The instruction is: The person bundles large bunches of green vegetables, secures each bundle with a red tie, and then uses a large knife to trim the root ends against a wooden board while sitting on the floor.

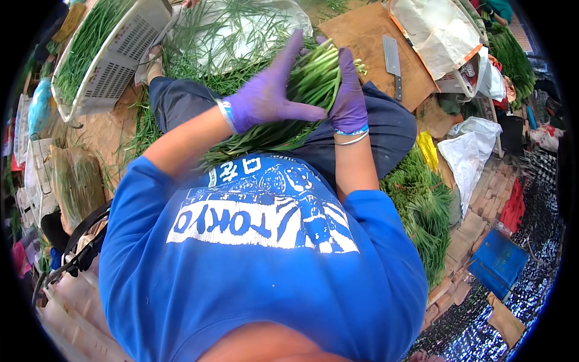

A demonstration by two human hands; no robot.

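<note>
A bunch of garlic chives (316,75), with pale cut ends pointing up and right, stands above my lap. My right hand (350,99), in a purple glove, grips the bunch from its right side, with part of the hand hidden behind the stalks. Spread wide at the bunch's left side is my left hand (265,96), also gloved in purple, its fingers and thumb stretched apart. Long green leaves (259,140) trail below the hands across my lap.
A cleaver (392,60) lies on a wooden board (356,36) at the far right. White crates of greens (120,66) stand at the far left and far right. Loose chives cover a white sheet (283,18) ahead. A green heap (422,211) lies by my right side, near a blue box (498,262).
</note>
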